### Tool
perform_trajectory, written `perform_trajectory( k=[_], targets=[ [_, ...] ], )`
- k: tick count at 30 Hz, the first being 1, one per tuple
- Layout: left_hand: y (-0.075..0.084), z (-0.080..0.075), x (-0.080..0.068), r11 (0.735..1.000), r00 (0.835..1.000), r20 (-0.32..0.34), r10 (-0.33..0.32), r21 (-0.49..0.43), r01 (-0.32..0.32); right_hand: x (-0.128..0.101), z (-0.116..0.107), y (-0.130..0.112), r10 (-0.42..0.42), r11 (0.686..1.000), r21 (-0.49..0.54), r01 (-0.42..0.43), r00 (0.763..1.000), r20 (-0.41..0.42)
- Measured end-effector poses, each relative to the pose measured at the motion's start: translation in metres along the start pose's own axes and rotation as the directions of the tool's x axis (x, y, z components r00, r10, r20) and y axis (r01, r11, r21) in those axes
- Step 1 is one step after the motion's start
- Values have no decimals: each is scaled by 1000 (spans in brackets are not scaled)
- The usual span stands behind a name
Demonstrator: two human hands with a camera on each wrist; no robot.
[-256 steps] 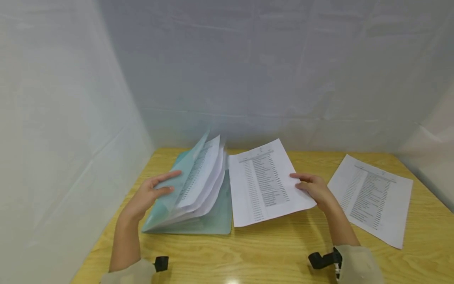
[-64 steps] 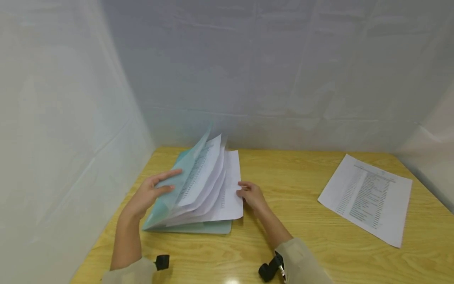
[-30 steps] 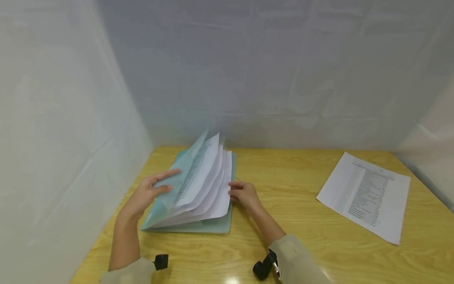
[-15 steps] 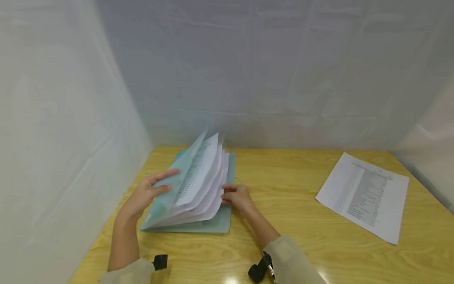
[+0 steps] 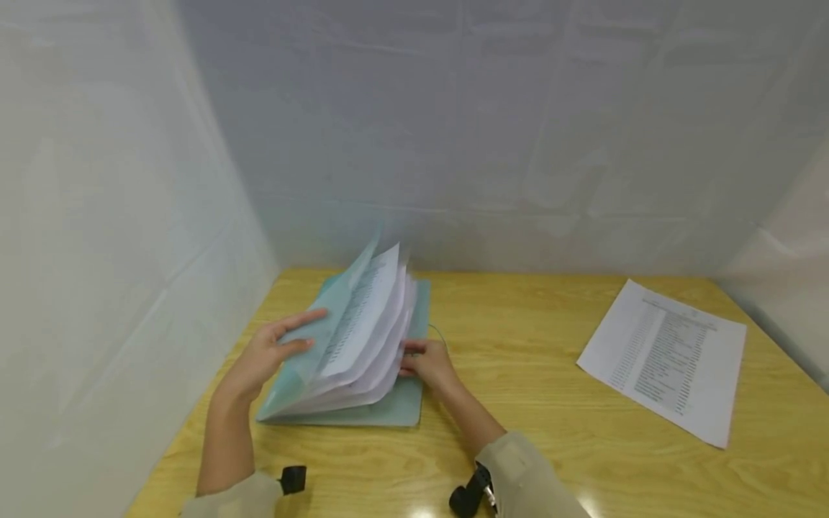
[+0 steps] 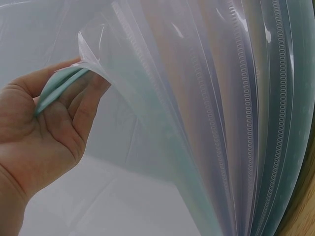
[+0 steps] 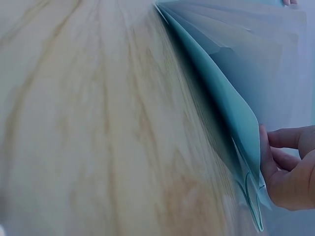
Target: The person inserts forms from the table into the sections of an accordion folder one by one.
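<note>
Left hand (image 5: 268, 355) props folder (image 5: 363, 338) open — right hand (image 5: 427, 362) seemingly tucked under sheets

The fanned green folder (image 5: 363, 345) rises from the wooden table (image 5: 518, 360) at the left, close to the left curtain wall (image 5: 129, 252), leaving little passage there. Between the folder and the loose printed sheet (image 5: 663, 360) at the right, bare tabletop lies open.
</note>
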State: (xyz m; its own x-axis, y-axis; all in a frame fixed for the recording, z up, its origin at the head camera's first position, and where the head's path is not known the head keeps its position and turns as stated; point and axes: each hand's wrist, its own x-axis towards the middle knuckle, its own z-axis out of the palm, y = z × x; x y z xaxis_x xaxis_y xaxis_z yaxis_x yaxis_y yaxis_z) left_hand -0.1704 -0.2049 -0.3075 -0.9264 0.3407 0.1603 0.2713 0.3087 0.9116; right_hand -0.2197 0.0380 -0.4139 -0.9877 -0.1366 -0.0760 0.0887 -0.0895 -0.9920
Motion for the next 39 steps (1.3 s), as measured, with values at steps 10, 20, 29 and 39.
perform_trajectory(
  k=[10, 20, 29, 39],
  targets=[
    [1, 0, -1, 1000, 1000, -8, 0, -7, 0, -5, -11, -5, 20, 998, 53, -23, 998, 56],
    [0, -2, 0, 1000, 1000, -15, 8, -6, -9, -9, -42, -14, -6, 1000, 20, 5, 998, 56],
    [0, 0, -1, 1000, 1000, -4, 10, -17, -10, -13, -93, -32, -60, 996, -62, 60, 998, -7],
    [1, 0, 1, 1000, 1000, -5, 27, -9, -27, -35, -181, -54, -121, 984, -139, 112, 991, -61]
  ],
)
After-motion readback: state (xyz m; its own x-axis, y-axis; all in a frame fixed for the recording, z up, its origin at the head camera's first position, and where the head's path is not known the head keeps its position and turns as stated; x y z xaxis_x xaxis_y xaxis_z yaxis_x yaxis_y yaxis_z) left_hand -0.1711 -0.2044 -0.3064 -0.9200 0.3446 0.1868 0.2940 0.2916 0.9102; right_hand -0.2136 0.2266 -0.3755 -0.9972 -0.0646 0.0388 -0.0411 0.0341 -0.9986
